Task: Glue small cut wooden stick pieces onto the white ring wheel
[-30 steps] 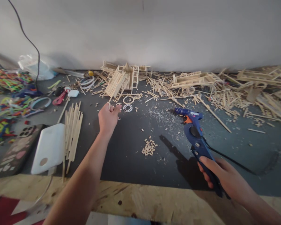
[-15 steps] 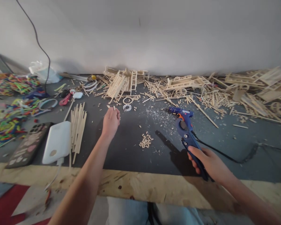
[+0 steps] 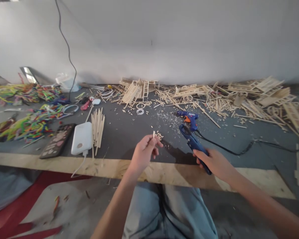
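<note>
My left hand (image 3: 145,152) is raised near the table's front edge, its fingers pinched on a short wooden stick piece (image 3: 153,134) that points upward. My right hand (image 3: 212,161) is wrapped round the handle of a blue glue gun (image 3: 189,129), whose nozzle points away from me and rests on the dark mat (image 3: 129,132). A small heap of cut stick bits (image 3: 160,135) lies just beyond my left hand.
A bundle of long sticks (image 3: 98,127), a white power bank (image 3: 82,142) and a phone (image 3: 55,144) lie at the left. Colourful strips (image 3: 30,122) cover the far left. Wooden stick models and scraps (image 3: 201,94) pile along the wall. The gun's black cord (image 3: 241,151) runs right.
My left hand has drawn back from the far pile to the front edge with a stick piece in its fingers. The view has pulled back; my right hand keeps hold of the glue gun.
</note>
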Demonstrator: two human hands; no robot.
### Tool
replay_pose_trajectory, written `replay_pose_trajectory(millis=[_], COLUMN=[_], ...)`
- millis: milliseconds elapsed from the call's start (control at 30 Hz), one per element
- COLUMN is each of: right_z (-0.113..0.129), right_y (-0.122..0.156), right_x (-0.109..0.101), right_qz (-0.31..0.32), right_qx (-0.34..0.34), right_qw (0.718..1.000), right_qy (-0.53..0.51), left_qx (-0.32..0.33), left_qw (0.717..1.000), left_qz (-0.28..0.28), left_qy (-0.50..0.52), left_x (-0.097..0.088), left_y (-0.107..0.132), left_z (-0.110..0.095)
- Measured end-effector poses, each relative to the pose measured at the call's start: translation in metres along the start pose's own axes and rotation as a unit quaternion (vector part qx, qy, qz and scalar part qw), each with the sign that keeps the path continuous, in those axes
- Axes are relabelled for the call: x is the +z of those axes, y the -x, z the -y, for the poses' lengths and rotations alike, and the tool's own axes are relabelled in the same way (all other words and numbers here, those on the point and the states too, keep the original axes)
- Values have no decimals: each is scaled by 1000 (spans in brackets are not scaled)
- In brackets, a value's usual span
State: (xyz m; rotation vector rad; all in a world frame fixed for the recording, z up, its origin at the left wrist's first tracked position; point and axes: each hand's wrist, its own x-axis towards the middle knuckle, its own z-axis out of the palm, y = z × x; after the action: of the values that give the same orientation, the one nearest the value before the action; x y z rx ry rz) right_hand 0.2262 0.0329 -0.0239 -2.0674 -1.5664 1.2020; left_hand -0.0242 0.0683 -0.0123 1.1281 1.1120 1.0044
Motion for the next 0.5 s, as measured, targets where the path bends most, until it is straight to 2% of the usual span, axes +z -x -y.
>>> replay_pose_trajectory(millis=[133, 233, 367, 500], right_z=[13, 28, 44, 49], right_y=[22, 38, 53, 59], right_x=[-8, -12, -12, -8], right_qz=[-17, -31, -25, -28], right_qx=[-33, -58, -103, -143], right_qw=[996, 992, 989, 981], right_qy=[82, 106, 104, 125], left_qx=[-19, -21, -27, -19], left_qw=[1000, 999, 996, 995], left_qz=[9, 7, 18, 40], left_qy=[14, 50, 86, 88], left_x=[17, 30, 41, 44], left_y=[26, 40, 50, 52], left_z=[4, 3, 0, 0])
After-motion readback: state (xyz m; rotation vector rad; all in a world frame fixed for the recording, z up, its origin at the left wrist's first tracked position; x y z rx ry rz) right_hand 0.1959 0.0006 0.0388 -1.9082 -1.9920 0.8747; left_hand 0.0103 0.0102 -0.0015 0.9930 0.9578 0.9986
